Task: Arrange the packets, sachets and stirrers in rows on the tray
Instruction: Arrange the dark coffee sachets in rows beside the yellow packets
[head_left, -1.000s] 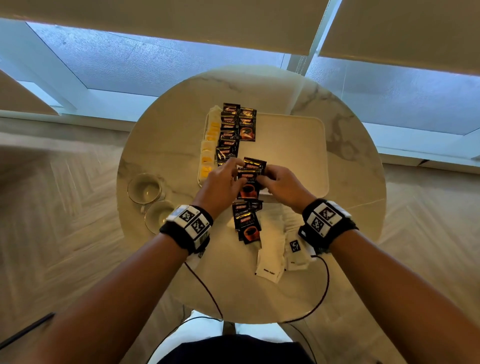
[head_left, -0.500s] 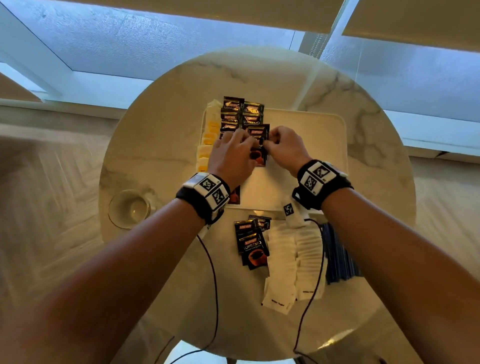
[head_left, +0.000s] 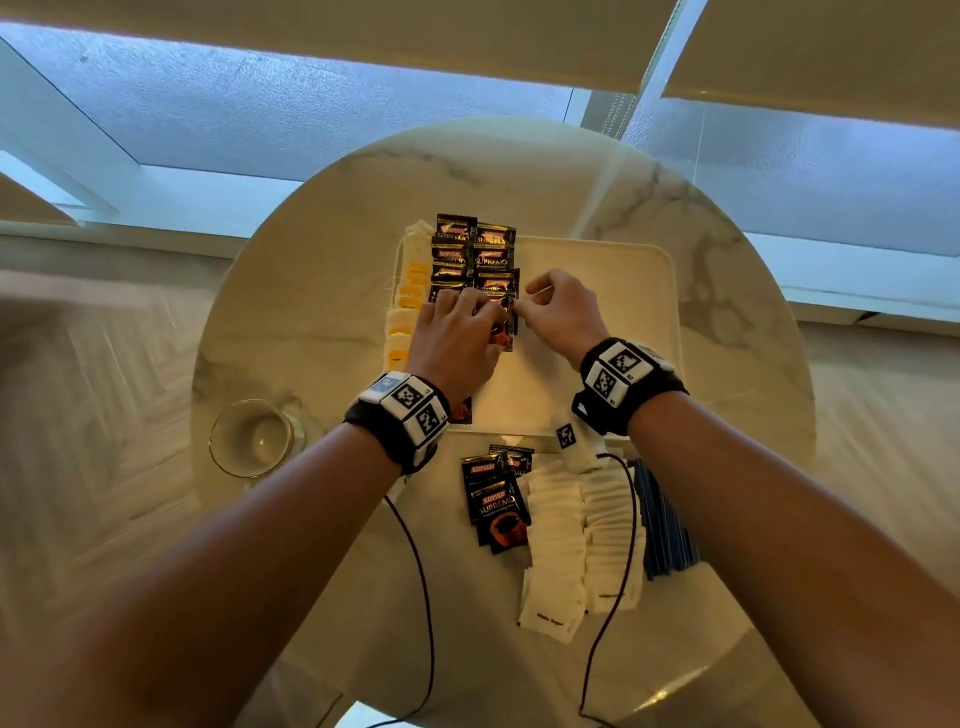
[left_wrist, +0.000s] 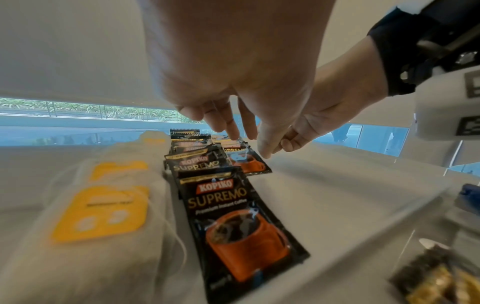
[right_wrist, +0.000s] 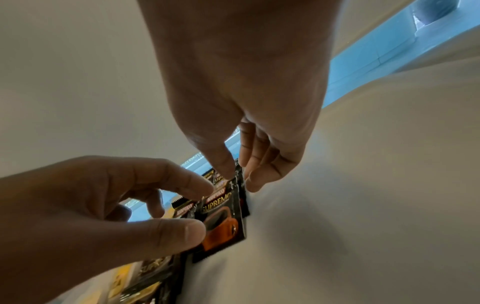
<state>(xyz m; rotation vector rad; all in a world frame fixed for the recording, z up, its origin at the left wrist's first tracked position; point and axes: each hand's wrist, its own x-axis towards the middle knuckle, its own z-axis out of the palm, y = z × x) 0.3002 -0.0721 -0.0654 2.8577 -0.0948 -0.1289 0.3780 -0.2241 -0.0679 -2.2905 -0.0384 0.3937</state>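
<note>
Item: black coffee sachet (right_wrist: 224, 223), lying on the tray (head_left: 597, 332) at the near end of the second black row, overlapping the sachet beyond it. Left hand (head_left: 457, 343): thumb and forefinger curled, pinching its left edge. Right hand (head_left: 558, 312): fingertips (right_wrist: 228, 170) pinching its far right corner. Step, as judged: seating this sachet in line; next move calls for squaring it to the row, then letting go. Left of it on the tray: first black row, then tea bags (left_wrist: 103, 205). Off the tray's near edge: spare black sachets (head_left: 496, 501), white sugar sachets (head_left: 576, 540), blue stirrers (head_left: 670, 525), all unplaced.
</note>
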